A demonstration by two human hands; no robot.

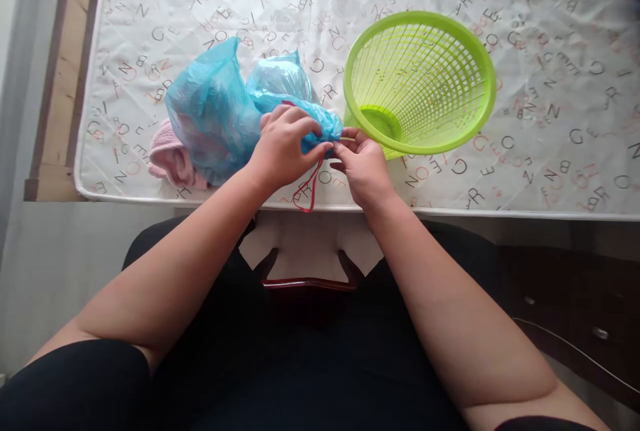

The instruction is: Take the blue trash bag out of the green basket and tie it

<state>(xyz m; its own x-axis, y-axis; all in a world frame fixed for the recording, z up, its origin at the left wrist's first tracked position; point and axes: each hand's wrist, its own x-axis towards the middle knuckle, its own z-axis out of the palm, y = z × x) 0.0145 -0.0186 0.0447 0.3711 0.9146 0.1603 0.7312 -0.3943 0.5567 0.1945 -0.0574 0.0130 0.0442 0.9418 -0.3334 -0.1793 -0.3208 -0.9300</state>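
A crumpled blue plastic bag [220,108] lies on the table near its front edge. My left hand [285,144] rests on the bag's twisted neck and pinches it. My right hand [363,164] meets it from the right, fingertips closed on the same twisted end and on a thin red string [307,191] that hangs in a loop over the table edge. A pink cloth [167,158] shows under the bag's left side. A lime green plastic basket [420,81] lies on its side just behind my right hand.
The table wears a white cover [550,51] printed with letters. A wooden bed or bench edge [55,84] runs along the left. A dark drawer unit [565,298] stands below right, and a dark red chair back [307,282] shows between my arms.
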